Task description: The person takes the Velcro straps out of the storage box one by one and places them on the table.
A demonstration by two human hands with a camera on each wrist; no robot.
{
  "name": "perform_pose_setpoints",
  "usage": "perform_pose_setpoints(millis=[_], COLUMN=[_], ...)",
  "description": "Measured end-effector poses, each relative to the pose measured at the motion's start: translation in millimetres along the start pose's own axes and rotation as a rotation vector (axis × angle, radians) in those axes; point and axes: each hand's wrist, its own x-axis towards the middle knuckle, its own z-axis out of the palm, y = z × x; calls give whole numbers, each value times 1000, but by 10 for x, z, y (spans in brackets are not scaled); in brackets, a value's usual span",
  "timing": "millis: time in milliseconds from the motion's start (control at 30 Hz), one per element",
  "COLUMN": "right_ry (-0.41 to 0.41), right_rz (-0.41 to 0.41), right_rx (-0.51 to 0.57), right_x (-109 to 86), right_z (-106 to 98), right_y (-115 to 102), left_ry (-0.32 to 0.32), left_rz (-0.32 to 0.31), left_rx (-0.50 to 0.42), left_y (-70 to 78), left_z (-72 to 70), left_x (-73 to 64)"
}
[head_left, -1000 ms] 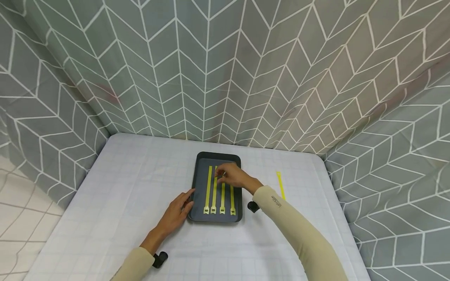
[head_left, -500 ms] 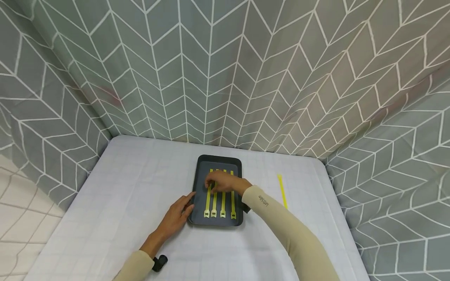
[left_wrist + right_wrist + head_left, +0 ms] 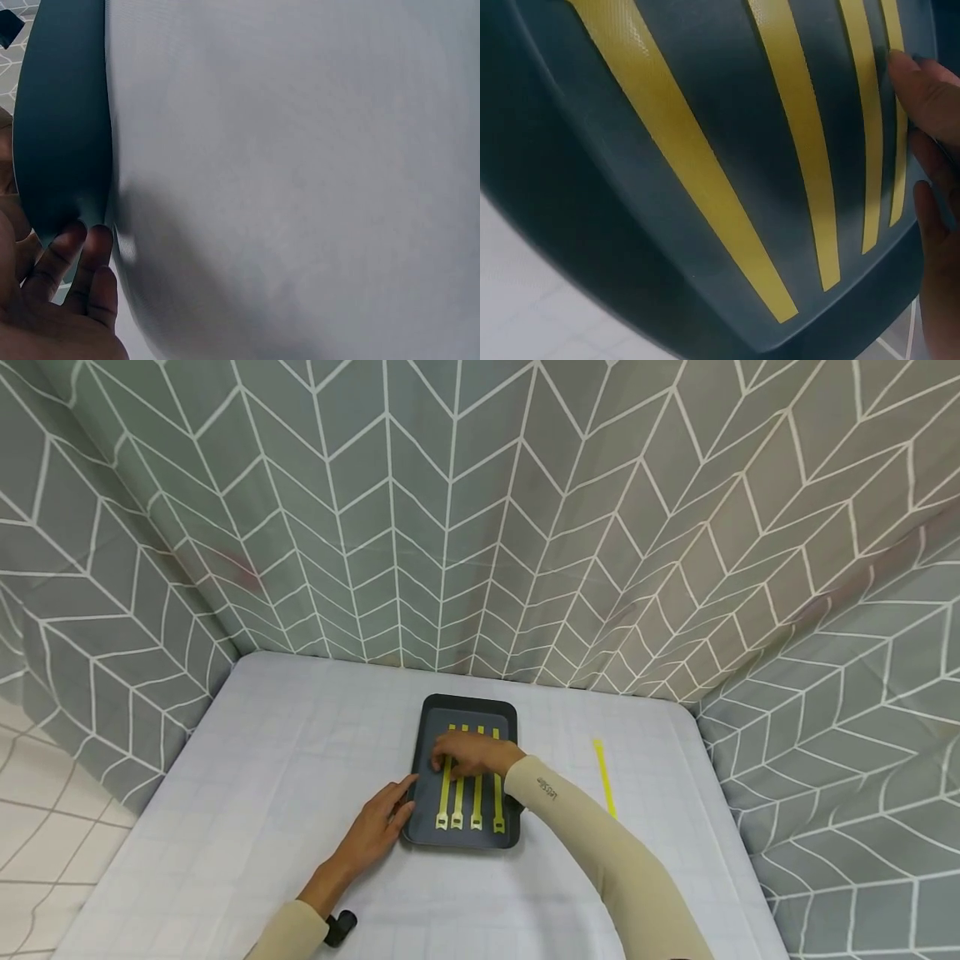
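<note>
Tray (image 3: 425, 802) is touched at its left edge by the left hand (image 3: 378, 818), fingers (image 3: 91, 261) extended. Inside, the leftmost of four yellow cable straps (image 3: 444, 797) is partly covered by the right hand (image 3: 468, 753); whether it is pinched cannot be told. Another strap (image 3: 606, 781) is laid between tray and right table (image 3: 300, 735) edge.

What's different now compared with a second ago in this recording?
The right hand has moved left across the tray and slightly toward the person, from around the second yellow strip to the leftmost strip; whether it grips that strip is unclear. The left hand at the tray's left edge, the tray and the lone yellow strip on the table stayed as they were.
</note>
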Motion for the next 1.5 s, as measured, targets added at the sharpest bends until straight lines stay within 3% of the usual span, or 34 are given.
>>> perform_pose_setpoints(millis=[300, 967, 1500], right_ry=[20, 34, 94], right_rz=[-2, -29, -58], right_rx=[-105, -242, -197], right_x=[57, 84, 42], right_z=[72, 80, 69], right_y=[49, -5, -24], left_ry=[18, -3, 11], left_rz=[37, 8, 17], left_rx=[16, 26, 19], left_y=[12, 35, 2], left_z=[3, -2, 21], left_x=[8, 29, 8])
